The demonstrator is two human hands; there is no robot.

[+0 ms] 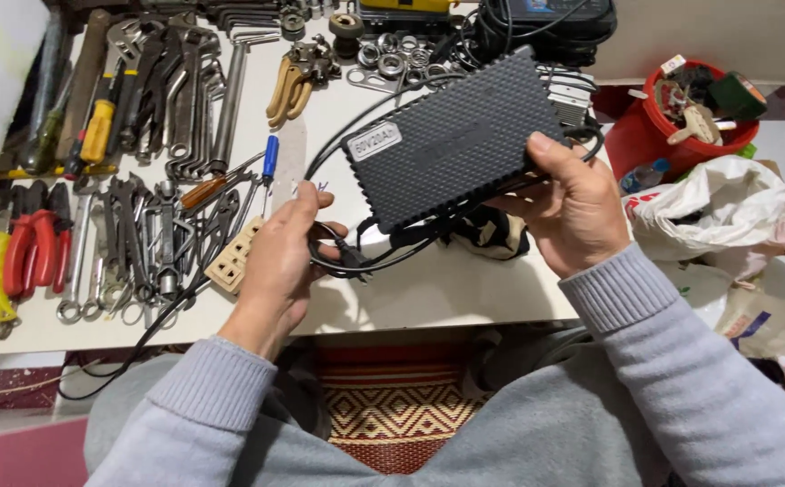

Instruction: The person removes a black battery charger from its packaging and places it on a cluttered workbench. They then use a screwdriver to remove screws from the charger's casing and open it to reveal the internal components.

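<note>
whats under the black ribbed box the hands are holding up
Under the black box hang looped black cables, a dark cloth-like bundle and the white tabletop. The box's underside is hidden.

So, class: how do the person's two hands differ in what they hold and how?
The right hand grips the black ribbed box by its edge, lifted and tilted; the left hand pinches the black cable low over the white table. The right holds something rigid, the left something looped. Both wear grey sleeves.
</note>
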